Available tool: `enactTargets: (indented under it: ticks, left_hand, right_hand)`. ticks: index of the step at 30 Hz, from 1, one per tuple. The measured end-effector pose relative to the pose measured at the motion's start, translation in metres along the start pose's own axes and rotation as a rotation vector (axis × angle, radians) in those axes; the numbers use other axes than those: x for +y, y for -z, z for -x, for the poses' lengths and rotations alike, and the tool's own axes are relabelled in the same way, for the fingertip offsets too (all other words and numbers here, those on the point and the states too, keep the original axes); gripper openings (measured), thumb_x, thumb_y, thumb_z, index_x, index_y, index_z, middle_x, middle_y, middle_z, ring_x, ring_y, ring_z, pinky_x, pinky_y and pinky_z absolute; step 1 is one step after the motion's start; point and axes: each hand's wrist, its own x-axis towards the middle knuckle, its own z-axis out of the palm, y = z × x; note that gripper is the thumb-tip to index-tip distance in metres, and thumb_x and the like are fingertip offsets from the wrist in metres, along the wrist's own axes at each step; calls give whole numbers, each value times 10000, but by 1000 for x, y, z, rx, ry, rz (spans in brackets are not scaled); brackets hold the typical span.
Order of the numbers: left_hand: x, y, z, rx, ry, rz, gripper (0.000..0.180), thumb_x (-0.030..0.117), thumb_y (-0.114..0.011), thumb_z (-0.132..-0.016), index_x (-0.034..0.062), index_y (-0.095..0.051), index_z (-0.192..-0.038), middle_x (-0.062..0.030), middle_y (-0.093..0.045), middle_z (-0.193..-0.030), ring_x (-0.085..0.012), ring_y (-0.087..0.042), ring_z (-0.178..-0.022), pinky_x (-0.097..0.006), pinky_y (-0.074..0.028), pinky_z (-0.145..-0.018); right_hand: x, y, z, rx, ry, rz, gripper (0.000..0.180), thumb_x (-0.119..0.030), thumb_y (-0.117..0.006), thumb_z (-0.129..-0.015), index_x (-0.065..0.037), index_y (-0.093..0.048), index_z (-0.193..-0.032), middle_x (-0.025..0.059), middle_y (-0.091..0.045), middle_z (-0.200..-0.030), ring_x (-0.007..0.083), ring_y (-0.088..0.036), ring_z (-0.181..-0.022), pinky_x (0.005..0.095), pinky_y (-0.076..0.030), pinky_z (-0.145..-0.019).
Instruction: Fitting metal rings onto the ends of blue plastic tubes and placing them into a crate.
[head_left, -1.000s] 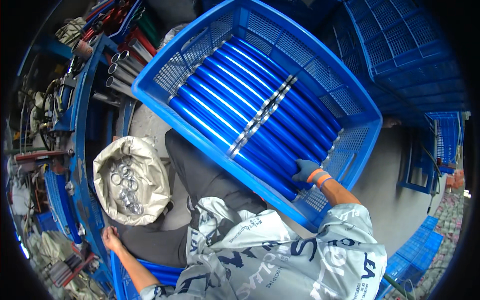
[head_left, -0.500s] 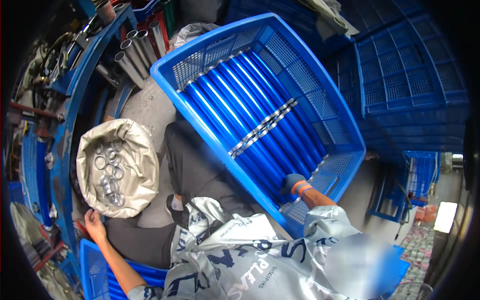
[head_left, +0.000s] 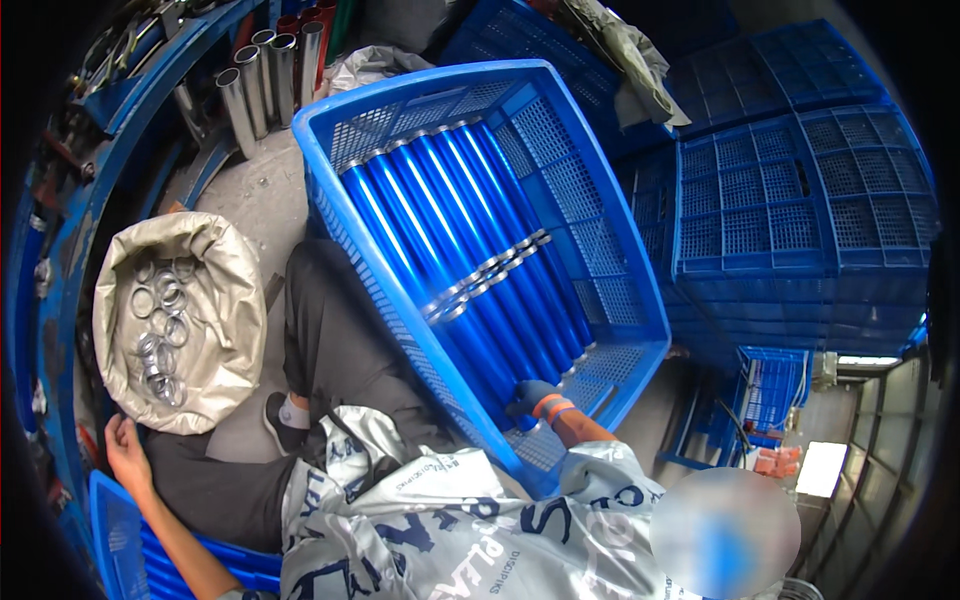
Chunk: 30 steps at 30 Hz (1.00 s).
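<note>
Dark-gloved, with an orange band at the wrist, my right hand [head_left: 532, 397] is closed at the near end of a blue tube [head_left: 483, 372] in the large blue crate [head_left: 655, 345]. Its fingertips are partly hidden. Two rows of these shiny tubes with silver ends lie side by side there. Bare and with its fingers apart, my left hand [head_left: 125, 455] is beside the lower rim of a beige sack [head_left: 235, 350], nothing visible in it. Loose silver metal rings [head_left: 165, 328] lie inside the sack.
Left of me a second blue crate [head_left: 105, 505] holds more blue tubes. Bare silver tubes [head_left: 236, 112] stand upright by a blue metal frame [head_left: 150, 95]. Stacked blue crates [head_left: 755, 200] rise on the right. My bent leg [head_left: 340, 330] lies between sack and crate.
The whole view has shifted, so the sack, crate and both hands appear farther left. My right hand stays at the near tube ends, and my left stays by the sack.
</note>
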Motion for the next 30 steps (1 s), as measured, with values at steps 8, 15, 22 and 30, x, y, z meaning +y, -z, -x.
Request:
enactTargets:
  ticks: [8, 15, 22, 30]
  left_hand:
    - [50, -4, -9, 20, 42, -574, 1024, 592, -767, -1074, -145, -428, -1699, -377, -448, -1767, -470, -445, -1663, -497, -328, -1390]
    - [38, -29, -35, 0, 364, -432, 864, 505, -854, -973, -76, -621, -1568, -354, -708, -1510, -454, -679, -1456, -530, -515, -1234]
    - [182, 2, -35, 338, -8, 384, 356, 194, -801, -1042, -52, -803, -1299, -154, -855, -1212, -216, -780, -1120, -375, -586, -1027]
    - [168, 68, 39, 377, -14, 350, 866, 211, -890, -1057, -124, -415, -1699, -341, -614, -1618, -361, -644, -1491, -442, -535, -1242]
  right_hand:
    - [-48, 56, 1, -307, -108, 259, 727, -756, -855, -888, -153, -890, -1293, 121, -850, -1360, 324, -794, -1275, 482, -592, -1126]
    - [-223, 234, -42, 751, 579, -950, 488, -112, -832, -1071, 58, -712, -1512, 190, -824, -1354, 227, -777, -1274, 367, -611, -1102]
    - [-490, 264, 65, 440, 1097, -653, 440, -192, -845, -1062, 9, -778, -1447, 155, -843, -1327, 215, -794, -1209, 358, -610, -1074]
    - [-680, 142, -66, 163, 1157, -532, 783, -349, -911, -948, -60, -641, -1624, 246, -692, -1567, 384, -702, -1387, 442, -551, -1194]
